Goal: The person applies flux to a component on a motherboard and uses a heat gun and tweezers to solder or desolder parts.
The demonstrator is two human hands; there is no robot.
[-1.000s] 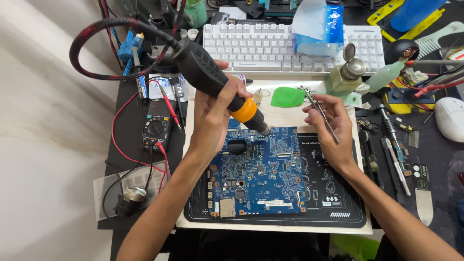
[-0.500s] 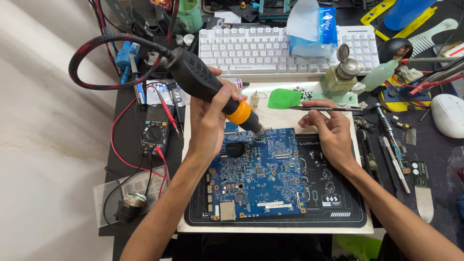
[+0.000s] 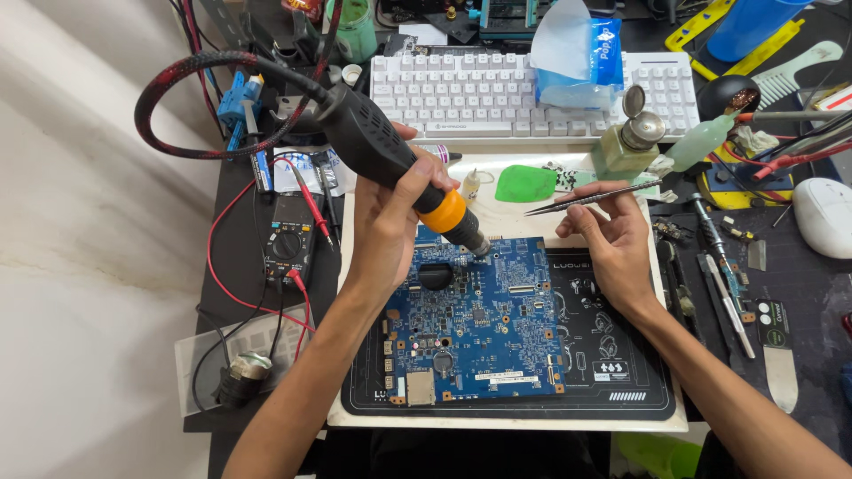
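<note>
The left hand (image 3: 390, 222) keeps its grip closed around the black hot-air handpiece (image 3: 390, 160), whose orange-collared nozzle now points down at the top edge of the blue circuit board (image 3: 475, 324), nearer than a second ago. The right hand (image 3: 612, 244) has swung its tweezers (image 3: 590, 197) from upright to nearly level, pinched between the fingers, tips hanging over the green pick (image 3: 525, 184), clear of the board. The board lies on the black mat (image 3: 612, 355) on the worktop; heating looks to be in hand, lifting not yet.
</note>
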